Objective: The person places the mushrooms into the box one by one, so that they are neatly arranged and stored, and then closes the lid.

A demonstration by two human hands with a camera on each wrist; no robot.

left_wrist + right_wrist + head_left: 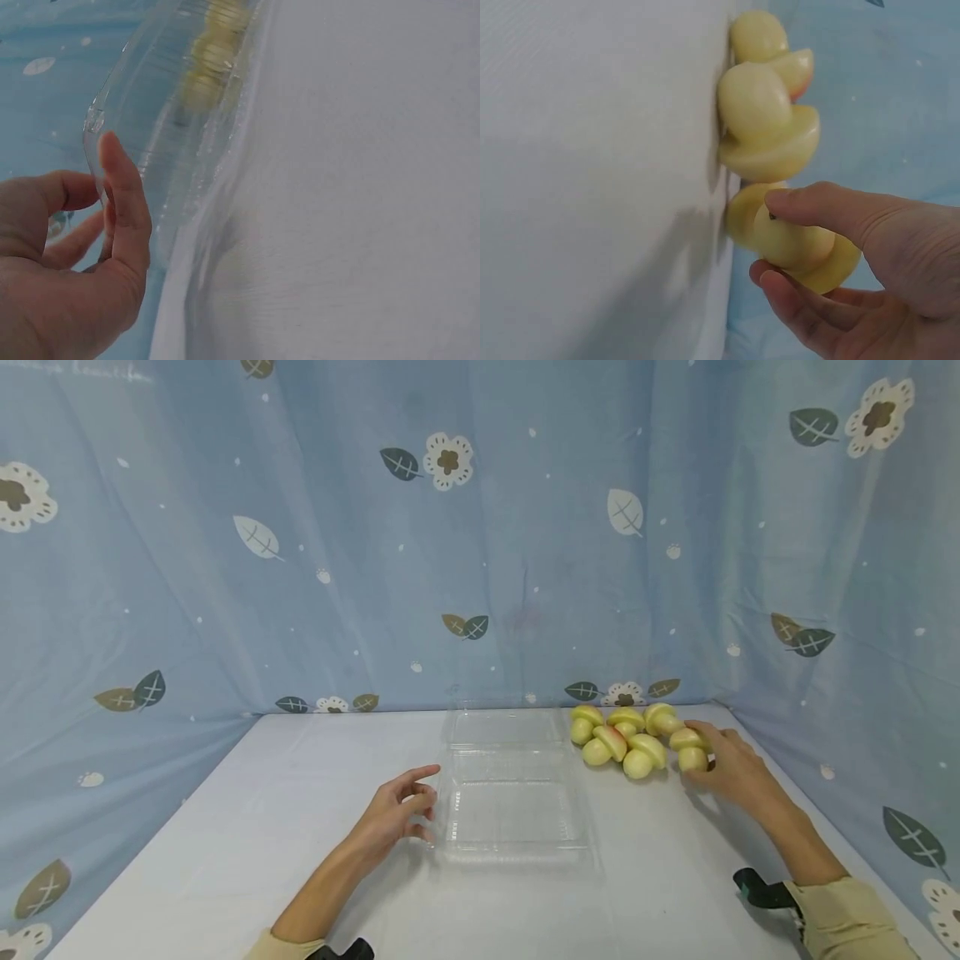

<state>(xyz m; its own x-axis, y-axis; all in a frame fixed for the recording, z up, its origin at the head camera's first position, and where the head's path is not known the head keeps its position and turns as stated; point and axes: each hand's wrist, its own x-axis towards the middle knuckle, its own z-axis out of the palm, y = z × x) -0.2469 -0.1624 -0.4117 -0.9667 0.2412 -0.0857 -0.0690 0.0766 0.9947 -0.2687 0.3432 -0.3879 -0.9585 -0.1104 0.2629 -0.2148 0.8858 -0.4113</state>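
My right hand (731, 768) grips a yellow-green mushroom-shaped piece (692, 760) at the right of the group. In the right wrist view my thumb lies on its pale rounded stem (787, 236), and my other fingers are around its cap. Several like pieces (645, 756) sit just left of that hand, some with a reddish tint on the cap. A clear plastic clamshell box (513, 847) lies opened out on the table, its lid (506, 727) toward the back. At the box's left edge is my left hand (397, 810), fingers loosely bent, fingertips right at the rim.
A white cloth covers the table (300, 793). Behind it and along both sides hangs a blue curtain (337, 568) with flowers and leaves. Black wrist straps (765, 889) show below the hands.
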